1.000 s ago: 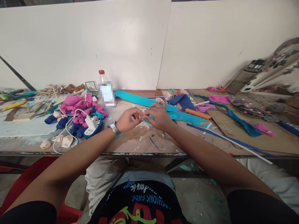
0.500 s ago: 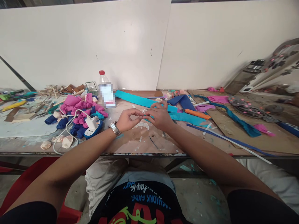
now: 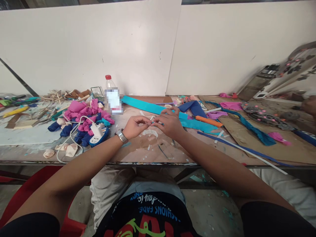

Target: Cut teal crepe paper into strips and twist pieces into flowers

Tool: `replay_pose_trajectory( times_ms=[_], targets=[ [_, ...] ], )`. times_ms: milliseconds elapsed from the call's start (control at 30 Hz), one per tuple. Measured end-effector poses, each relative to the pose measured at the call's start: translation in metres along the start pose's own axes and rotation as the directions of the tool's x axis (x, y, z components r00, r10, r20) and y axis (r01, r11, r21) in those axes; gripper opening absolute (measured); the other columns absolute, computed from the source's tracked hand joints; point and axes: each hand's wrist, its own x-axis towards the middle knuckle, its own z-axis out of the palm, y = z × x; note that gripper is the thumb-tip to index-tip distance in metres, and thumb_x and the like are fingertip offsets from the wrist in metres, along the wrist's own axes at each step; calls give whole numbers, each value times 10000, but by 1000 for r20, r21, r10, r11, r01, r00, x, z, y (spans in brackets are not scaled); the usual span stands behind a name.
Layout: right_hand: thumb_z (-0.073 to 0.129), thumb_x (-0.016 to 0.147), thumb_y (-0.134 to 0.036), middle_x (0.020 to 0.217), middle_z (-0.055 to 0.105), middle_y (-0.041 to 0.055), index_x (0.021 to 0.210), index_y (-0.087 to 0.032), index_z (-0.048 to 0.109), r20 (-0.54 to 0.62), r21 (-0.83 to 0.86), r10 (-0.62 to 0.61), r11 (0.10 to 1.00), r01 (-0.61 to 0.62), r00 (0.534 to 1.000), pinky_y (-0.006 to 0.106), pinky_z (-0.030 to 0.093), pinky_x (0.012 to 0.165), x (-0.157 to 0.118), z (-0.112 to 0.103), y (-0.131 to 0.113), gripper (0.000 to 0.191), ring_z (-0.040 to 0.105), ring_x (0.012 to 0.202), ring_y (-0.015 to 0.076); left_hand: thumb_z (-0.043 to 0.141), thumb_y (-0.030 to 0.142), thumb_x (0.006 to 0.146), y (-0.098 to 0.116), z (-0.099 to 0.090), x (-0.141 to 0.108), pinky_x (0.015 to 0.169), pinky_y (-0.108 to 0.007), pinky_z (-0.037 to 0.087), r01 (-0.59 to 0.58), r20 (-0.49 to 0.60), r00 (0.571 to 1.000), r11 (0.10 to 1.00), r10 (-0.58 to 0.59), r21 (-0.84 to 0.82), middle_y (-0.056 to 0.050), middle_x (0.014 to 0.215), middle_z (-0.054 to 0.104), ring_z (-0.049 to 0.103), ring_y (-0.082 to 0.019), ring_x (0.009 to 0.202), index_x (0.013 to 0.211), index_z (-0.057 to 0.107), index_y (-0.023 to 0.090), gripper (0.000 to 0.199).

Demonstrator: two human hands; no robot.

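Note:
My left hand [image 3: 136, 127], with a metal watch [image 3: 120, 135] on the wrist, is pinched at the thumb and forefinger. Its fingertips meet those of my right hand [image 3: 169, 123] above the table. Between them a tiny bit of blue material [image 3: 152, 122] shows, mostly hidden by the fingers. Both hands are closed on it. Behind my right hand a long turquoise strip [image 3: 145, 105] runs toward the phone [image 3: 113, 100]. Another turquoise piece [image 3: 201, 125] lies to the right, below an orange-handled tool [image 3: 208, 121].
Crumpled pink pieces [image 3: 80, 110] and blue ones lie left, beside a blue-and-white power strip [image 3: 99, 138] with a white cable. A red-capped bottle [image 3: 108, 78] stands behind the phone. A long white stick [image 3: 251, 152] overhangs the front edge at right. Another person's hand [image 3: 309, 106] is at far right.
The fingers of both my hands have shifted slightly and drawn closer around the small blue bit. At the far right, the other person's hand has come further into view.

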Motion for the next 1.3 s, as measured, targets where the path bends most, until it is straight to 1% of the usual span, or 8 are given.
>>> replay_pose_trajectory(
  times_ms=[133,267,367,433,633,867,1100,1300],
  targets=[
    [617,1016,-494,838,794,9,861,-230,717,-10,8,-2,1000,2,1000,450,227,1037,0,0,1,322,625,944,225,818,447,815,-1,-1,1,695,-302,542,54,19,998,994,-52,-97,-91,851,790,694,-178,745,839,790,150,300],
    [616,1010,-514,858,795,16,885,-234,723,-28,22,-27,999,27,999,451,230,1037,-1,0,2,325,625,942,228,854,460,783,-2,-1,2,651,-272,516,122,87,991,971,-106,-205,-67,804,767,666,-146,695,843,763,140,338],
    [605,1010,-532,858,792,20,901,-239,728,-30,30,-33,999,34,999,455,226,1039,-2,1,3,336,618,941,231,882,460,755,-3,1,3,719,-282,548,151,111,986,940,-123,-305,-48,828,760,687,-145,741,890,725,149,373],
    [600,1011,-537,850,790,19,904,-241,726,-31,39,-32,999,33,999,455,224,1042,-2,1,4,339,618,943,232,887,462,750,-3,3,3,757,-293,562,139,100,989,934,-112,-330,-40,854,753,696,-146,773,921,704,157,395],
    [608,1013,-512,906,801,29,902,-239,715,12,68,31,997,-32,999,454,230,1043,1,-2,-2,314,630,972,240,875,486,760,-2,2,5,736,-284,554,70,46,997,950,-59,-306,-20,856,711,660,-129,766,905,652,172,412],
    [619,1017,-444,945,798,26,930,-236,709,17,151,86,985,-88,996,441,258,1046,2,-5,-8,243,649,980,226,865,530,759,-3,-1,7,717,-271,527,46,16,999,964,-44,-260,-17,841,700,636,-123,756,915,662,174,438],
    [646,1000,-410,913,786,18,913,-230,711,-28,214,99,973,-91,995,432,287,1011,2,-5,-10,210,655,968,222,859,531,765,-2,-1,6,720,-285,543,35,24,999,970,-30,-241,-24,834,719,654,-132,754,894,672,169,428],
    [625,997,-370,913,792,20,904,-241,713,1,200,101,975,-99,995,439,281,1022,2,-6,-10,182,645,982,226,886,503,736,-2,1,5,751,-312,581,36,6,999,967,-36,-252,-47,876,753,690,-149,783,892,696,161,421]
  ],
)
